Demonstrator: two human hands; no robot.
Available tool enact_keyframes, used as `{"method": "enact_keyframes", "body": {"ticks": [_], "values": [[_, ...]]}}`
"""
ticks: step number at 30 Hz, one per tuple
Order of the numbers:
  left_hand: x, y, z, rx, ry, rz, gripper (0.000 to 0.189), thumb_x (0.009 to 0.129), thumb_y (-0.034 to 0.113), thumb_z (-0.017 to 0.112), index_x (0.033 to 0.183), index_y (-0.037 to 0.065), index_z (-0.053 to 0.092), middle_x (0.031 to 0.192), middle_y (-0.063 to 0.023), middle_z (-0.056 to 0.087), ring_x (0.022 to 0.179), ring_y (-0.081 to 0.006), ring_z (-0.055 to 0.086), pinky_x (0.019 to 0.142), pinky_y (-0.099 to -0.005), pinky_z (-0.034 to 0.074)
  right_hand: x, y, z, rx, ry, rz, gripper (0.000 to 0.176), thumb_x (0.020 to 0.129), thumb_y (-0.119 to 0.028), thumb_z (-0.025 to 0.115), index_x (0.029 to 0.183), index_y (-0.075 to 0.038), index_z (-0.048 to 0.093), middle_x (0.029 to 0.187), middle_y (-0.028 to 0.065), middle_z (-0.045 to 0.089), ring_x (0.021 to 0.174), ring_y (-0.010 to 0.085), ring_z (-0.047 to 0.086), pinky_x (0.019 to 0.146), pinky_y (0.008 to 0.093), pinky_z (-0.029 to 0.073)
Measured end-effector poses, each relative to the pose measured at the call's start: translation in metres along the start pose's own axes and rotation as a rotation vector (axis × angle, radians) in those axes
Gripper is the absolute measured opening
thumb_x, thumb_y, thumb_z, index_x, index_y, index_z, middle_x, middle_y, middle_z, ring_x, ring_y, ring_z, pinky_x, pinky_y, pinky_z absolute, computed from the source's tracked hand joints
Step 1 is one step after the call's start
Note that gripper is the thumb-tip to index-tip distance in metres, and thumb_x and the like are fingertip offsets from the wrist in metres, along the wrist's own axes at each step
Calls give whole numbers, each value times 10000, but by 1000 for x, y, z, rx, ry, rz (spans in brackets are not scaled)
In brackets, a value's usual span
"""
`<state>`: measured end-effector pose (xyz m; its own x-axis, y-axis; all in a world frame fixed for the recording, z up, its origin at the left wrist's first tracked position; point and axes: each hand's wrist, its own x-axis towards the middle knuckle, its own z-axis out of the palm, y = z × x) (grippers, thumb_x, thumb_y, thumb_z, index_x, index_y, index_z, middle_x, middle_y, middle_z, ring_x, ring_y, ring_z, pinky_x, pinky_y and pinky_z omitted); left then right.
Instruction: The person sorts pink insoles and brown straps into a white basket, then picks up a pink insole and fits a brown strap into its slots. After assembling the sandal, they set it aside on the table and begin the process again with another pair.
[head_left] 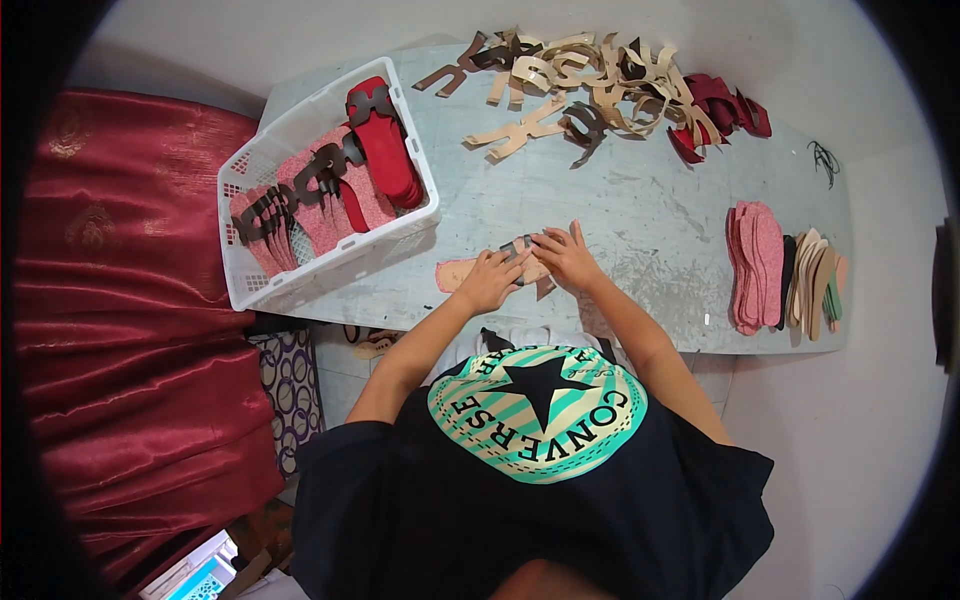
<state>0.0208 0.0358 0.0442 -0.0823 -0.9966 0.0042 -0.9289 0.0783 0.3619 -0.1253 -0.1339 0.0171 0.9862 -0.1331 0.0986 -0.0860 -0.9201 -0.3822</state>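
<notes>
A slipper sole (455, 275), tan on its upturned face with a pink edge, lies near the front edge of the table beneath my hands. A dark grey strap piece (545, 288) sticks out from under it on the right. My left hand (488, 281) is closed on the sole's middle, its fingertips on a grey strap end folded over the sole. My right hand (568, 260) grips the sole's right part, with fingertips close to the left ones and one finger raised. The fingers partly hide where strap and sole meet.
A white plastic basket (335, 250) at left holds red and pink slippers with dark straps. Loose tan and brown straps (520, 130) lie at the back, beside red pieces (715, 105). Stacked pink soles (757, 265) and tan soles (808, 280) sit at right.
</notes>
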Motion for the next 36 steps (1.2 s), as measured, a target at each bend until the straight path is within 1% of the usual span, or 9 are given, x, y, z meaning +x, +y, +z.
{"method": "enact_keyframes", "body": {"ticks": [4, 12, 14, 18, 20, 24, 26, 29, 36], "values": [[1, 1, -1, 5, -82, -48, 417, 787, 194, 568, 1173, 74, 467, 1415, -39, 287, 1123, -300, 407, 920, -434, 266, 1, 2, -1, 73, -63, 32, 375, 811, -133, 548, 1184, -152, 523, 1279, -24, 447, 1243, 251, 328, 1021, 609, 137], [1, 0, 7, -36, -32, -57, 375, 791, 184, 568, 1139, 73, 483, 1416, -25, 288, 1134, -312, 410, 922, -448, 261, -29, 1, -10, 197, -80, 89, 319, 804, -138, 559, 1117, -190, 578, 1319, -12, 422, 1284, 282, 278, 1026, 592, 137], [0, 0, 9, -44, -28, -57, 370, 790, 180, 569, 1134, 73, 485, 1415, -26, 291, 1133, -310, 408, 923, -450, 260, -40, -5, -13, 237, -30, 78, 310, 765, -126, 598, 1066, -200, 604, 1304, -7, 433, 1288, 283, 270, 1030, 586, 138], [0, 0, 10, -49, -19, -54, 371, 785, 173, 574, 1131, 75, 484, 1411, -28, 298, 1129, -305, 404, 923, -451, 258, -51, -21, -23, 246, -74, 64, 318, 720, -110, 634, 1025, -195, 613, 1286, -7, 445, 1292, 277, 263, 1029, 586, 146], [0, -1, 9, -44, -17, -54, 371, 783, 174, 575, 1129, 75, 483, 1411, -29, 298, 1128, -305, 402, 923, -449, 258, -52, -23, -20, 247, -20, 71, 310, 682, -137, 671, 983, -190, 622, 1253, -10, 462, 1291, 266, 263, 1027, 588, 155], [1, 1, 8, -44, -20, -56, 373, 783, 176, 575, 1130, 75, 482, 1416, -29, 288, 1131, -308, 401, 927, -448, 254, -48, -22, -15, 253, 42, 85, 254, 683, -165, 681, 932, -182, 637, 1190, -7, 498, 1265, 267, 306, 1016, 588, 174], [0, 0, 8, -38, -24, -57, 376, 784, 176, 575, 1133, 75, 480, 1417, -30, 285, 1133, -309, 400, 928, -448, 253, -42, -21, -14, 300, 124, 99, 201, 684, -200, 686, 878, -166, 646, 1105, -6, 537, 1233, 266, 352, 1003, 581, 194], [2, 0, 7, -26, -101, -68, 439, 804, 193, 561, 1211, 84, 439, 1425, -26, 262, 1162, -295, 387, 949, -476, 247, -35, -21, -13, 346, 168, 142, 154, 698, -209, 678, 834, -143, 647, 1044, -6, 557, 1201, 261, 390, 990, 571, 212], [0, 1, 10, -36, -37, -65, 404, 794, 188, 570, 1163, 65, 464, 1417, -32, 280, 1145, -308, 392, 940, -456, 248, -17, -18, -10, 361, 129, 189, 128, 708, -235, 669, 777, -133, 635, 948, -20, 563, 1119, 239, 443, 1002, 548, 188]]}}
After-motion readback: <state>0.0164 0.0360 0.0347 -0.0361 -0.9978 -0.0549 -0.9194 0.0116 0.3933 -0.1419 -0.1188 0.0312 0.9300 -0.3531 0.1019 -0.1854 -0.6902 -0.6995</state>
